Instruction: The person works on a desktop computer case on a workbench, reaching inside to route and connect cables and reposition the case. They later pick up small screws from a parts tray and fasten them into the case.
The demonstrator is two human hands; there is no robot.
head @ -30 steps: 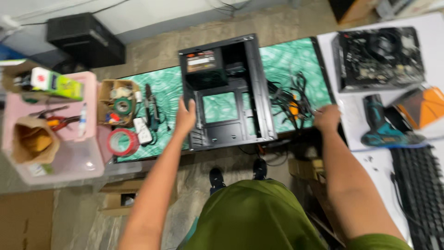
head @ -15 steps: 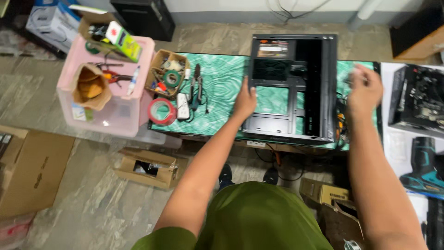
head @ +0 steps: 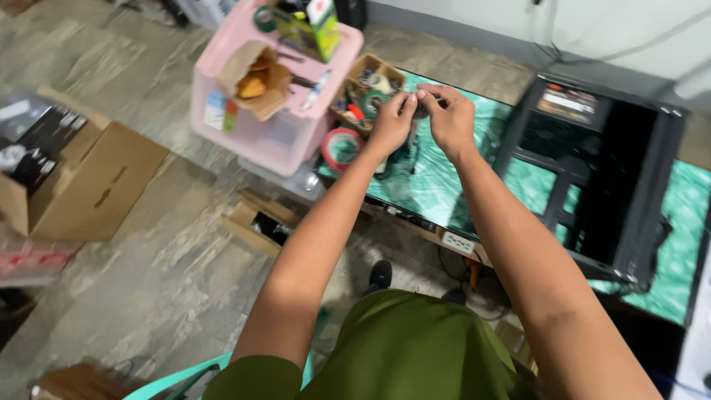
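My left hand and my right hand meet over the left end of a green patterned mat. Their fingertips pinch together around something small and dark; I cannot tell what it is. Just beyond my hands a small cardboard box holds tape rolls and small parts. A red tape roll lies on the mat by my left wrist. An open black computer case lies on the mat to the right, apart from both hands.
A pink plastic bin with a paper bag and tools stands left of the table. A large cardboard box sits on the stone floor at left, a smaller one under the table edge. A power strip hangs below the table.
Both hands left the computer case and moved left, coming together by the small parts box. My view swung left and down toward the floor.
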